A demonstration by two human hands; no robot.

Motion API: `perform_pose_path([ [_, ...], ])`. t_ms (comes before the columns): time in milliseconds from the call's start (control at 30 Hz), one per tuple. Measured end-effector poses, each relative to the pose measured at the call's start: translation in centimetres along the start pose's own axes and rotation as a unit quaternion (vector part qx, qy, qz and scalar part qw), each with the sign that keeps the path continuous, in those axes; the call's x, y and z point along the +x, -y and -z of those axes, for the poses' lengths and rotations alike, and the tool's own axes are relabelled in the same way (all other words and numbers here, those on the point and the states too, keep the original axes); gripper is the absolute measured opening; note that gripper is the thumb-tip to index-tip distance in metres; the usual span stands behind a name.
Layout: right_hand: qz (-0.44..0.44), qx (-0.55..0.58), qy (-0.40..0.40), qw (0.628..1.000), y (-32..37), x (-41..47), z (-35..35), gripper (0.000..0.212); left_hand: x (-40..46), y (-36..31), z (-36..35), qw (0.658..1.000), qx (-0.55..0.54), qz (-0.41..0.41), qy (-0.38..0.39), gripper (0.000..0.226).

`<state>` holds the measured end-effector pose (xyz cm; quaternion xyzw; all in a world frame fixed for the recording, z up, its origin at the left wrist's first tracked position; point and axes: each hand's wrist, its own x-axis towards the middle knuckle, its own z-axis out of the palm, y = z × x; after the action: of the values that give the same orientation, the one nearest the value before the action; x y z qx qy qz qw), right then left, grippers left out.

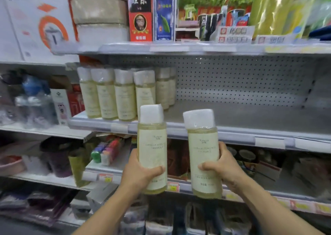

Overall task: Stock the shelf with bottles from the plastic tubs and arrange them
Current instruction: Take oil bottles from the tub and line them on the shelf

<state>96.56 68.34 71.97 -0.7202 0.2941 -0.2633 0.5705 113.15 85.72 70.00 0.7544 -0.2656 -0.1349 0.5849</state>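
We hold one upright bottle [152, 150] in our left hand [138, 173] and another bottle [203, 154] in our right hand [224, 168], both below and in front of the shelf [232, 114], left one nearer the row [116, 95].

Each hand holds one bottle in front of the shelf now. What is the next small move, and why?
Probably lift the bottle in the left hand onto the middle shelf, right beside the row of bottles already standing at its left end. That left bottle is upright and nearest the row, and the shelf to the right is bare. The right hand with the right bottle can follow.
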Motion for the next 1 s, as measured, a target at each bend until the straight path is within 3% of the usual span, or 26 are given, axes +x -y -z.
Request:
perform_pose_path([
  [133, 0.02, 0.013, 0.003, 1.0, 2.6, 3.3, 0.2, 0.081, 2.0, -1.9, 0.9, 0.999, -0.008, -0.015, -0.028, 0.081],
  [300, 0.053, 0.025, 0.014, 0.998, 5.4, 9.0, -0.4, 0.081, 4.9, -3.6, 1.2, 0.998, 0.007, -0.041, -0.054, 0.064],
  [533, 0.075, 0.018, 0.029, 0.997, 7.9, 17.3, -1.9, 0.078, 8.8, -4.7, 0.4, 0.995, -0.016, -0.017, -0.1, 0.086],
  [700, 0.051, 0.018, 0.053, 0.997, 8.3, 21.8, -3.5, 0.044, 10.8, -4.5, -0.1, 0.993, -0.016, -0.016, -0.113, 0.089],
  [867, 0.015, 0.028, 0.105, 0.994, 7.4, 25.0, -5.7, 0.04, 12.0, -4.3, -0.6, 0.992, -0.019, -0.015, -0.122, 0.089],
  [933, 0.032, 0.023, 0.1, 0.994, 7.4, 25.9, -6.4, 0.049, 12.5, -4.1, -0.7, 0.992, -0.018, -0.015, -0.126, 0.087],
  [1000, 0.065, 0.01, 0.084, 0.994, 7.7, 26.7, -6.8, 0.075, 13.0, -4.0, -0.7, 0.991, -0.015, -0.017, -0.13, 0.083],
])
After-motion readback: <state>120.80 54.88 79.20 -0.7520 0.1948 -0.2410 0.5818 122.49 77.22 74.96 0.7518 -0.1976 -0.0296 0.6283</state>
